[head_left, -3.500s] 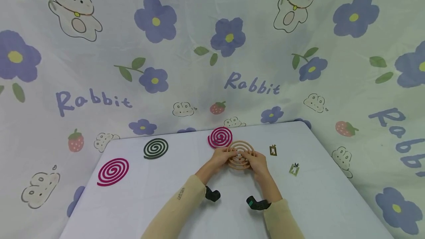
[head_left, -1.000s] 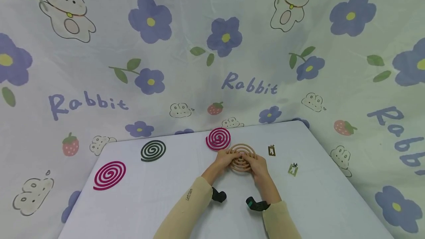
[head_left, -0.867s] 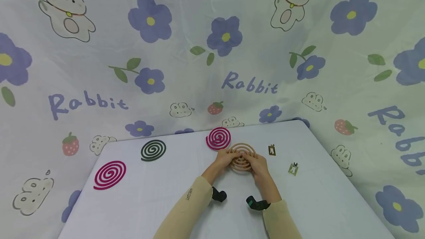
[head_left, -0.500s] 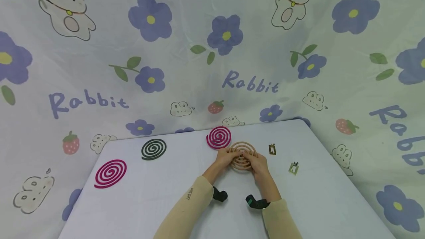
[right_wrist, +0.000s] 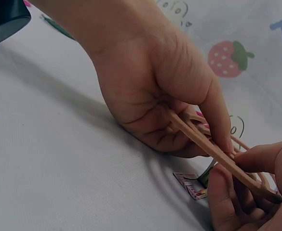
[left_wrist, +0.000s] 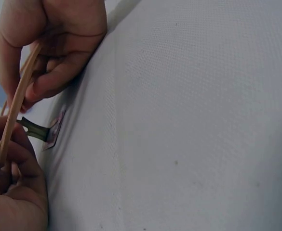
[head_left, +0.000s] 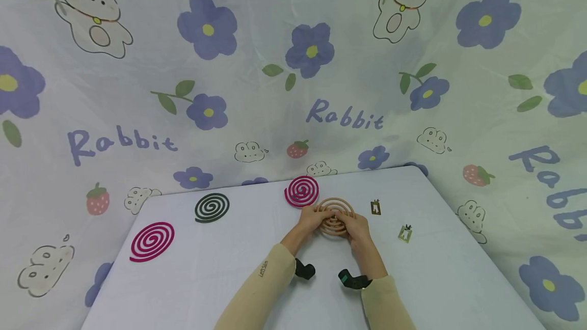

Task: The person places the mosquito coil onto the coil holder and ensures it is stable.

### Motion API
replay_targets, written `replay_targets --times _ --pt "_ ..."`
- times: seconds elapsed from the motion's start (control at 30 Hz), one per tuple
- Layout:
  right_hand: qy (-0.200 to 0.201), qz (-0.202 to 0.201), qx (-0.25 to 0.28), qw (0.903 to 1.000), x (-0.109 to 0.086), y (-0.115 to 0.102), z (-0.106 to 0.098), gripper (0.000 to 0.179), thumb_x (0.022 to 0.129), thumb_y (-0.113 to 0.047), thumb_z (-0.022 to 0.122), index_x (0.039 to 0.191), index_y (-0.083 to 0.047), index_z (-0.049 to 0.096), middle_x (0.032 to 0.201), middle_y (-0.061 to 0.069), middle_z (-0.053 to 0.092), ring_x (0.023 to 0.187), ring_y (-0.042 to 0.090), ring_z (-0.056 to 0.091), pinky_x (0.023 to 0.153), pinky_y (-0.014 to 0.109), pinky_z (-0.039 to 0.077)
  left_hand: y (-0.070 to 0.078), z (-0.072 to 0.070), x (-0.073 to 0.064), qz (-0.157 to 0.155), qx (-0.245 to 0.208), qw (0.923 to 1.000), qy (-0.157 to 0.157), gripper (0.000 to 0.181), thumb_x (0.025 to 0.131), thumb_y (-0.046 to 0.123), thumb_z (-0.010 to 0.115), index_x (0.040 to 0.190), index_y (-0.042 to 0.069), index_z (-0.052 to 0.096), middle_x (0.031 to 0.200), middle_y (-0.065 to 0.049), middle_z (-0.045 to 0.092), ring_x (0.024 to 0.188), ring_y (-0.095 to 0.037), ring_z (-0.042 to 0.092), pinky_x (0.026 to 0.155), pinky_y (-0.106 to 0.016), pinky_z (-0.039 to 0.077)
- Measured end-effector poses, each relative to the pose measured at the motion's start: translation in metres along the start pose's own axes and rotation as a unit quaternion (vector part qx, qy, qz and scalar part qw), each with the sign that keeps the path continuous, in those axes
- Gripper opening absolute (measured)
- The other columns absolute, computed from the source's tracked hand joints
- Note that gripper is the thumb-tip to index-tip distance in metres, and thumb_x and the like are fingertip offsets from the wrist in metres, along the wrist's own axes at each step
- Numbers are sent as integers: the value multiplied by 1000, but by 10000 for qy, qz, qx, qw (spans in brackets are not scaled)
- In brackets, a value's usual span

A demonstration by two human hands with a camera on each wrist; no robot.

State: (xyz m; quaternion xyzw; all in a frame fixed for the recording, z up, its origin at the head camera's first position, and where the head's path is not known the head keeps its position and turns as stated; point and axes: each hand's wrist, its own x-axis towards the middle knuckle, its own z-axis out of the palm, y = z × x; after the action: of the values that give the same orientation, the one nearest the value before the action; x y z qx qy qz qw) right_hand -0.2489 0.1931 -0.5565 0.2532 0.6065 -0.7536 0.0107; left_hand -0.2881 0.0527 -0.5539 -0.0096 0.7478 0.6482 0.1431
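A tan mosquito coil (right_wrist: 202, 140) is held up over the white table at a tilt. My left hand (head_left: 309, 220) grips its left side and my right hand (head_left: 358, 225) its right side, with both thumbs meeting near the coil's centre. Under the coil, a small metal coil stand (left_wrist: 37, 130) points its narrow upright toward the middle, between the hands. Its flat base (right_wrist: 193, 185) hangs just above the tabletop or touches it; I cannot tell which. Fingers hide where the upright meets the coil.
A pink coil (head_left: 301, 207) lies just behind the hands. On the left are a dark green coil (head_left: 212, 208) and another pink coil (head_left: 152, 242). Two flat metal stands, one brown (head_left: 376, 208) and one greenish (head_left: 405, 234), lie on the right. A printed curtain (head_left: 257, 85) hangs behind the table.
Compared with 3.5 seconds ago, the thumbs sit closer together at the coil's centre. Over the last second both hands stay almost still, still holding the coil; the head view shifts slightly.
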Motion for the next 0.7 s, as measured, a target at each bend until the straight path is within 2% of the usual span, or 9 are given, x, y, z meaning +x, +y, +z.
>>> replay_targets --times 0.37,0.7 --pt "-88 -31 68 9999 1 -2 0 47 83 -25 79 110 8 59 75 9 68 60 17 66 55 28 55 0 0 0 76 29 9999 88 27 79 30 81 87 6 71 83 1 62 74 -10 49 61 -24 43" --pt "-112 75 26 9999 5 -4 0 43 85 -22 77 109 8 60 76 9 67 61 16 65 54 29 55 3 4 -2 292 168 9990 277 27 80 28 81 83 4 70 75 3 59 71 -11 47 60 -24 41"
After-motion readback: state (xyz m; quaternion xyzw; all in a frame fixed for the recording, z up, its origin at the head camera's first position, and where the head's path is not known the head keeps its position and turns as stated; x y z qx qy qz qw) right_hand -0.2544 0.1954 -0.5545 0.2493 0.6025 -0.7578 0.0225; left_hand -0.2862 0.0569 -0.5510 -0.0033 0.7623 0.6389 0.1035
